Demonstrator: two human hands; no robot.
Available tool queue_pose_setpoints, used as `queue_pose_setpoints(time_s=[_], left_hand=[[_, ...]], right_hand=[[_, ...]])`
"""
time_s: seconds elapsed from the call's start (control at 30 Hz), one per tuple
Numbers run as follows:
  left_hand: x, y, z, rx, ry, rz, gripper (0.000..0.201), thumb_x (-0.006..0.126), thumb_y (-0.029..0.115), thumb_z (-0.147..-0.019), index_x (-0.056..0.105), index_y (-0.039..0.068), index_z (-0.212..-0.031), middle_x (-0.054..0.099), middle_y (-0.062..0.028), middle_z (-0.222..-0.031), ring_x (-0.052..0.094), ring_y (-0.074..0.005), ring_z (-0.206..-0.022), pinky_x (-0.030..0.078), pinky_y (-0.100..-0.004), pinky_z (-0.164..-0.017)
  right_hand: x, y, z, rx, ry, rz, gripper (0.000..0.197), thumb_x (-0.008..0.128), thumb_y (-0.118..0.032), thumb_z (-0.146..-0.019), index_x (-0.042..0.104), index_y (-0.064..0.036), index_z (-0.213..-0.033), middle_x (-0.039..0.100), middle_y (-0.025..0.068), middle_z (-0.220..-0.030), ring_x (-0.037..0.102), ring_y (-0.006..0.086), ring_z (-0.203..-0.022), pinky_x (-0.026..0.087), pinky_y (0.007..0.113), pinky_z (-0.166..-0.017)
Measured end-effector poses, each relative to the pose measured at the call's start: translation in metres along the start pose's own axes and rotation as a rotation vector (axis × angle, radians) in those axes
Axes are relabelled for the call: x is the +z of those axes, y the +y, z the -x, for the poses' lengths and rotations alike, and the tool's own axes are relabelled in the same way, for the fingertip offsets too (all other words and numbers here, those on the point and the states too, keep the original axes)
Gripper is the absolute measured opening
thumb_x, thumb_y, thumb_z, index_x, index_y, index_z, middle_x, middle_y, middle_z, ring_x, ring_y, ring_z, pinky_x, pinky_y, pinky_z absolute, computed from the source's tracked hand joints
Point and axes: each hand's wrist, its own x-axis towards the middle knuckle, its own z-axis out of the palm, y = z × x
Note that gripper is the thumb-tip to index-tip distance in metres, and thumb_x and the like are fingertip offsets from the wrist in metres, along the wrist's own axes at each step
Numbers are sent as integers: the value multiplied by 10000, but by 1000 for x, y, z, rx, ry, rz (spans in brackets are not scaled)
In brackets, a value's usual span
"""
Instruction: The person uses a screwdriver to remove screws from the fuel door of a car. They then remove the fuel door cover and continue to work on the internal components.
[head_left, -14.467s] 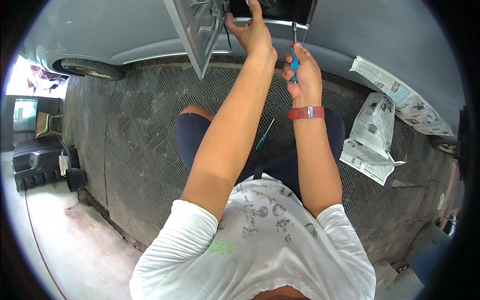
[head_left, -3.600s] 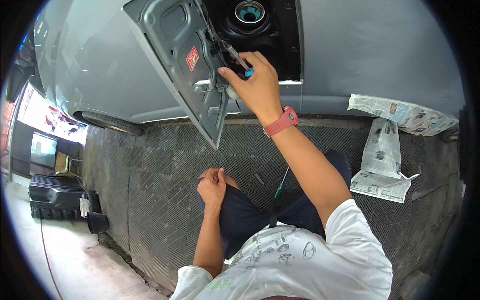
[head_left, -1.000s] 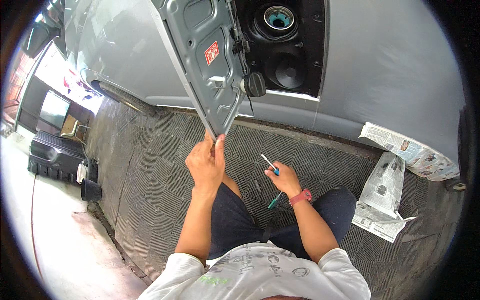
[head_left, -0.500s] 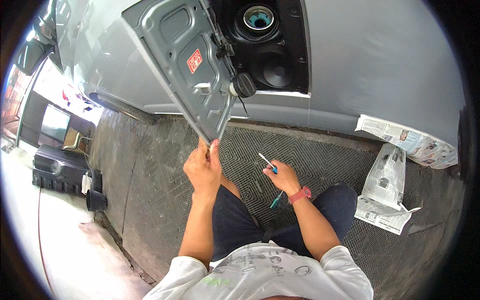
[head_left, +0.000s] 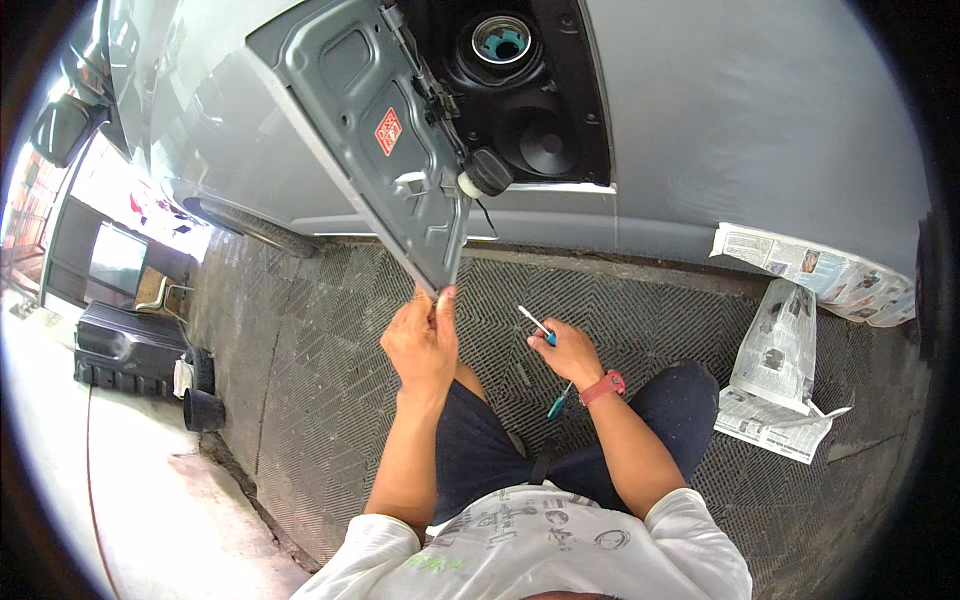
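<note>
Left hand (head_left: 422, 338): thumb and fingers pinch the lowest corner of the grey fuel flap (head_left: 370, 170), which stands angled out from the black recess (head_left: 585, 100) in the car's side. Right hand (head_left: 567, 352): fingers curl around a blue-handled tool (head_left: 550, 339), its metal shaft pointing up and left, clear of the flap. Black fuel cap (head_left: 490, 172) sits at the flap's inner edge; filler neck (head_left: 502, 40) uncovered above it. Green-handled tool (head_left: 559, 402) lies on the ribbed floor (head_left: 330, 340), just below the right hand. Newspaper (head_left: 778, 350) lies farther right.
</note>
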Motion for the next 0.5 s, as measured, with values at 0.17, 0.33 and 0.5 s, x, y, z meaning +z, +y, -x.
queue_pose_setpoints(time_s=[0.17, 0.33, 0.5], left_hand=[[-8, -16, -5, -105, -24, -73, 327, 762, 210, -1026, 754, 15, -1288, 595, -95, -637, 582, -234, -531, 453, -382, -533], [-5, -10, -1, -65, -38, -3, 290, 764, 205, -1023, 756, -7, -1220, 587, -94, -631, 575, -237, -528, 447, -387, -530], [-4, -1, -1, -74, -39, 2, 257, 766, 207, -1021, 757, -5, -1166, 587, -95, -632, 579, -255, -531, 454, -394, -538]], right_hand=[[2, 5, -1, -32, 24, -18, 365, 761, -434, -982, 733, -77, -1047, 706, 138, -816, 699, 368, -799, 527, 512, -755], [2, 4, 0, -37, 43, -28, 360, 764, -436, -982, 738, -82, -1044, 702, 132, -793, 694, 360, -764, 524, 507, -730], [2, 5, -1, -37, 42, -26, 350, 762, -427, -983, 739, -81, -1037, 701, 136, -784, 692, 366, -760, 523, 513, -732]])
